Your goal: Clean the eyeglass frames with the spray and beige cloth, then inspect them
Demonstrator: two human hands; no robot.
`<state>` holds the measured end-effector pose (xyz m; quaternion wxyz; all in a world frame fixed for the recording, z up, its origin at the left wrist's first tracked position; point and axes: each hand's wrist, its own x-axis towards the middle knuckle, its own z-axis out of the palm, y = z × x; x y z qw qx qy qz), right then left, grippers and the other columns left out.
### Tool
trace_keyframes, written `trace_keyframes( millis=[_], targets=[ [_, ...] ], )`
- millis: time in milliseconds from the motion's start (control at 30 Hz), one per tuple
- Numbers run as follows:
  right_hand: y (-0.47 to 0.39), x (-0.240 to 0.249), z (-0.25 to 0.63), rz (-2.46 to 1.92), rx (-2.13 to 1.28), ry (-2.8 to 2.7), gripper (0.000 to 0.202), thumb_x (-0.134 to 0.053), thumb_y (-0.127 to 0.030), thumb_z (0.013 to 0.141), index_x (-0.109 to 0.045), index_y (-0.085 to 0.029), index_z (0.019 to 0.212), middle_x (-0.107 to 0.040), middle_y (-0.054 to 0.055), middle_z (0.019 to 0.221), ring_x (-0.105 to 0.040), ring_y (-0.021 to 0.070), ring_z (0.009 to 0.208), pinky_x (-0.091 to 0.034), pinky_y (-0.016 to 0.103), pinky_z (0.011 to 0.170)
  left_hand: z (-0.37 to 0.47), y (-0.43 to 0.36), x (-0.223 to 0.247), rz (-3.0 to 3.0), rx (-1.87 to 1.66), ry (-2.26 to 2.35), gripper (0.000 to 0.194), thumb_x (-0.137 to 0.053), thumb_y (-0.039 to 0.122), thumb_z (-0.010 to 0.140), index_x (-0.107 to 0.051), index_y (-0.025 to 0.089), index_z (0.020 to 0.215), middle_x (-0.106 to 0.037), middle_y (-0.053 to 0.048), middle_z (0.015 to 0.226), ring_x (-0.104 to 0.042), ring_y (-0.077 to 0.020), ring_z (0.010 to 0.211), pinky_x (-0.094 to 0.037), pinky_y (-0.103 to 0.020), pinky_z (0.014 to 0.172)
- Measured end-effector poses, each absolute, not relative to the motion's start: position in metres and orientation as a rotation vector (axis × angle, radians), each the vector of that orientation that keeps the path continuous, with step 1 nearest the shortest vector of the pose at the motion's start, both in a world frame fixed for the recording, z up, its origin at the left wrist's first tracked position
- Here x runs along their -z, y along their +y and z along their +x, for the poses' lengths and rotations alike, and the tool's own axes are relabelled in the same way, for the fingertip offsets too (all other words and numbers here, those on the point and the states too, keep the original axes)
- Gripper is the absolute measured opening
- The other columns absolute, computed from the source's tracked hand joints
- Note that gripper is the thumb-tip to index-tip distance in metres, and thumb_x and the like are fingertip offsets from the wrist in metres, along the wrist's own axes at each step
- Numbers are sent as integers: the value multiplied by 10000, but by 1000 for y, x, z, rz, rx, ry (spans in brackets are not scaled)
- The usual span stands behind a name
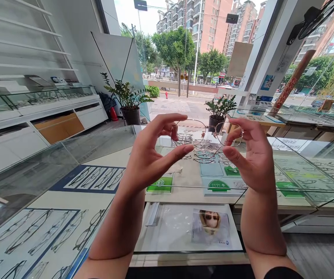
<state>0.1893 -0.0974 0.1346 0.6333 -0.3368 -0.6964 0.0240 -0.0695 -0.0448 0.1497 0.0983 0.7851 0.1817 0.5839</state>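
A pair of thin metal-rimmed eyeglasses [195, 131] is held up above the glass counter, lenses side by side. My left hand [155, 151] has its index finger at the top of the left rim, with other fingers curled behind that side; its thumb sticks out below. At the opposite rim, my right hand [251, 149] grips the frame between bent fingers and thumb. One thin temple arm slants down beneath the lenses. The exact finger contacts are partly hidden. Under the glass lie several rows of other eyeglasses [203, 155].
The glass display counter [184, 195] spans the space before me. A tray of eyeglasses [94, 178] lies at left, and a photo leaflet [212, 226] is nearest me. Green cards [160, 185] stand inside. Potted plants [131, 114] flank the doorway; another showcase [315, 170] extends right.
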Motion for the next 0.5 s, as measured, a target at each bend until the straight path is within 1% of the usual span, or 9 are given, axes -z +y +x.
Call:
trace_keyframes(
  millis=[133,367,500],
  targets=[
    [-98,-133,187,-790,-69,-1576,562,-863,-514,958,-632,-336,1438,-672,7,986,-685,220,919,-636,473,991,-70,-46,-149,2273,-1726,546,582,-925,567,878,-739,283,1351,-765,-77,1233,-712,-213,999,-630,-366,925],
    [-107,-132,186,-846,-102,-1589,506,-841,-493,979,-629,-325,1406,-694,14,993,-711,234,965,-633,482,989,-70,-52,-146,2218,-1753,627,543,-918,547,895,-743,286,1338,-760,-71,1170,-714,-207,971,-635,-370,914],
    [-115,-133,188,-886,-94,-1594,490,-817,-486,996,-643,-324,1425,-731,33,1048,-723,246,1003,-626,492,1010,-71,-58,-146,2225,-1728,657,547,-904,536,914,-731,282,1367,-763,-78,1212,-728,-208,997,-641,-376,935]
  ],
)
